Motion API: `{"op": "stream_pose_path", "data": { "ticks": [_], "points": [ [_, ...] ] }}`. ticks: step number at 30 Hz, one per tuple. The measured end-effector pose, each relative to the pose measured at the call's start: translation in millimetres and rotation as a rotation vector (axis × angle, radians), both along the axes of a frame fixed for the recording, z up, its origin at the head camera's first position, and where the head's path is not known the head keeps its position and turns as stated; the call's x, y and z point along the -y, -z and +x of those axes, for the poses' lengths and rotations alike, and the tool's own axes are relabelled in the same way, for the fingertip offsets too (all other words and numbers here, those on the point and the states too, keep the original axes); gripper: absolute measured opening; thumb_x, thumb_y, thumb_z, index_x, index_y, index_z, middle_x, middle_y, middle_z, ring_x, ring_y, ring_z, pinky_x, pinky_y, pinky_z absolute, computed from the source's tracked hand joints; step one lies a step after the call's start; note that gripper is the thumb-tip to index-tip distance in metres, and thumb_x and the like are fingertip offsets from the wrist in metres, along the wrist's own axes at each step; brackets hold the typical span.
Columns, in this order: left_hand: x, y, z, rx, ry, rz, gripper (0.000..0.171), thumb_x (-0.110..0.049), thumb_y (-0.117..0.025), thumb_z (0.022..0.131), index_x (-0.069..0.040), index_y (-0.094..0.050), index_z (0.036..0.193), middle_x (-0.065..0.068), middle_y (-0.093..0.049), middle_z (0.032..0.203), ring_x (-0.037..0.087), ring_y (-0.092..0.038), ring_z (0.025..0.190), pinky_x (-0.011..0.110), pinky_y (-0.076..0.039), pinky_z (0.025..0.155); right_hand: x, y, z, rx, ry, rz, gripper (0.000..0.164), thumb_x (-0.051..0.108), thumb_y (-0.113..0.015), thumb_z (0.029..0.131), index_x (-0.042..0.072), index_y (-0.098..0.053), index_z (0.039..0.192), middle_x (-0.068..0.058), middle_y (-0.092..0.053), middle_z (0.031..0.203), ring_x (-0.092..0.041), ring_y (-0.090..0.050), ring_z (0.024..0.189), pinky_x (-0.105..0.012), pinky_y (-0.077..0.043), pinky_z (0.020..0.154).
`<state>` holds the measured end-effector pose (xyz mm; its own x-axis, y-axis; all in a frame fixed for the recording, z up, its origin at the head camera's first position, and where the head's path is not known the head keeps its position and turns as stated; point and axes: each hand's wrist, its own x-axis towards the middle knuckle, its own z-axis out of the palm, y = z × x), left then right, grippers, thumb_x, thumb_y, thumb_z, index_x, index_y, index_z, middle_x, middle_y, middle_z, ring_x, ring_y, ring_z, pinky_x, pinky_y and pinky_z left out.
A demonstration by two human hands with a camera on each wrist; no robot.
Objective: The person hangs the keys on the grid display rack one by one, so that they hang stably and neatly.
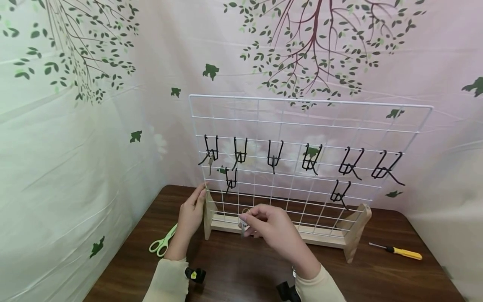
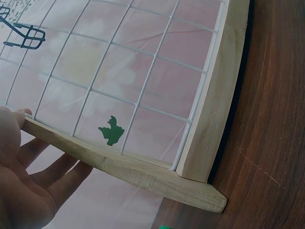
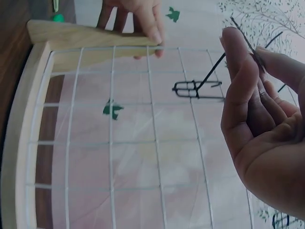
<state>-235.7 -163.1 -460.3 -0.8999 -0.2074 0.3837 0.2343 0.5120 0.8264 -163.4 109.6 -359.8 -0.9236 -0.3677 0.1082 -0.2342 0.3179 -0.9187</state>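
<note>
My left hand [image 1: 191, 214] holds the wooden left side post [image 1: 208, 218] of a white wire grid rack [image 1: 302, 100]; in the left wrist view, the fingers of that hand [image 2: 28, 186] lie around the post's edge. My right hand [image 1: 277, 226] pinches a key ring [image 1: 246, 210] between thumb and index finger, in front of the rack's lower left part. Small silvery keys [image 1: 243, 226] hang below it, partly hidden by the fingers. From the right wrist, only the ring's thin dark edge [image 3: 245, 34] shows. A key [image 1: 211, 160] hangs on the top-left black hook [image 1: 212, 149].
More black hooks [image 1: 273, 158] line the grid's middle, with a lower hook [image 1: 231, 182] at left and another [image 1: 339, 196] at right. Green scissors [image 1: 162, 243] lie left of my left forearm. A yellow-handled screwdriver [image 1: 405, 253] lies right of the rack on the brown table [image 1: 234, 272].
</note>
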Motion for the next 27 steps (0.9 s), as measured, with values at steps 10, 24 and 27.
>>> {"op": "stream_pose_path", "data": {
  "ticks": [10,24,27],
  "points": [
    [-2,-0.7,-0.4,0.01,-0.001,-0.004,0.04,-0.039,-0.052,0.114,-0.028,-0.063,0.15,0.012,-0.063,0.154,0.038,-0.061,0.142,0.065,-0.05,0.113,22,-18.0,-13.9,-0.032,-0.085,0.005,0.021,0.032,-0.07,0.105,0.012,-0.078,0.103,-0.004,-0.081,0.094,-0.01,-0.078,0.08,-0.029,-0.064,0.073],
    [-2,-0.4,-0.2,0.019,-0.007,-0.003,0.04,-0.039,-0.051,0.114,-0.029,-0.063,0.151,0.012,-0.063,0.154,0.038,-0.061,0.142,0.066,-0.051,0.112,40,-19.4,-26.5,-0.034,-0.147,0.017,0.02,0.027,-0.069,0.106,0.008,-0.077,0.105,-0.005,-0.08,0.091,-0.013,-0.078,0.078,-0.026,-0.063,0.074],
    [-1,-0.3,0.3,0.018,-0.009,0.0,0.04,-0.038,-0.051,0.114,-0.028,-0.063,0.151,0.011,-0.063,0.154,0.038,-0.06,0.143,0.065,-0.05,0.113,42,-15.3,-33.0,-0.011,-0.155,0.017,0.02,0.027,-0.069,0.107,0.008,-0.077,0.105,-0.006,-0.08,0.09,-0.013,-0.078,0.077,-0.028,-0.063,0.076]
  ]
}}
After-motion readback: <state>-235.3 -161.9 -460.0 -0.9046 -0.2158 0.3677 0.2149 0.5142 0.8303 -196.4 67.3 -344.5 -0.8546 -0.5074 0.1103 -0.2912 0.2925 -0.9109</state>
